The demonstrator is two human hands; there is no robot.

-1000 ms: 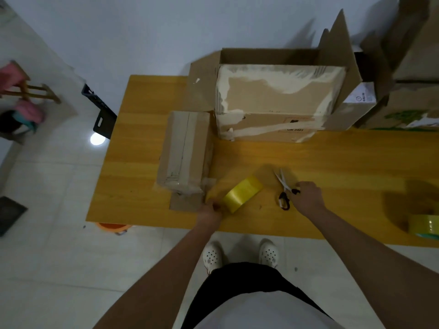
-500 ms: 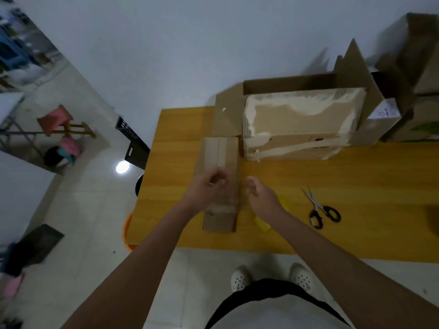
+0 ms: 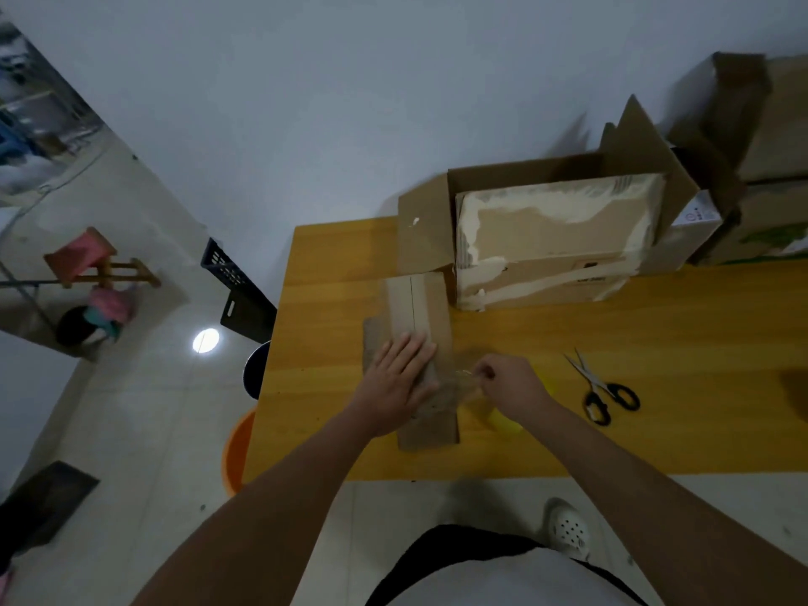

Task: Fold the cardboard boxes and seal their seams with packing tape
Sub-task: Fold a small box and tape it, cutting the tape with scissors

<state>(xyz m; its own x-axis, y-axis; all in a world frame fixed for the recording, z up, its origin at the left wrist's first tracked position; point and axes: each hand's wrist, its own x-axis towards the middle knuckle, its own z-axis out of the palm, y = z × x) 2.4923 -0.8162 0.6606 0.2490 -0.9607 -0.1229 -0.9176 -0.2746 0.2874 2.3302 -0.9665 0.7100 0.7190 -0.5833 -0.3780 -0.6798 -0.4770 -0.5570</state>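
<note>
Dim, soft indoor light seen through a wide-angle lens, with blur around the hands.

The room is underlit and the colours look muted; the white wall (image 3: 350,102) reads grey-blue. A bright round glare spot (image 3: 205,340) sits on the glossy floor tiles at centre left. Soft shadows fall on the wall behind the raised flaps of the large cardboard box (image 3: 546,238) at upper right. Straight lines bow toward the frame edges, and the upper left corner is smeared. The left hand (image 3: 395,378) and right hand (image 3: 509,384) are slightly blurred, and the clear tape strip (image 3: 463,378) between them is hard to make out.
</note>
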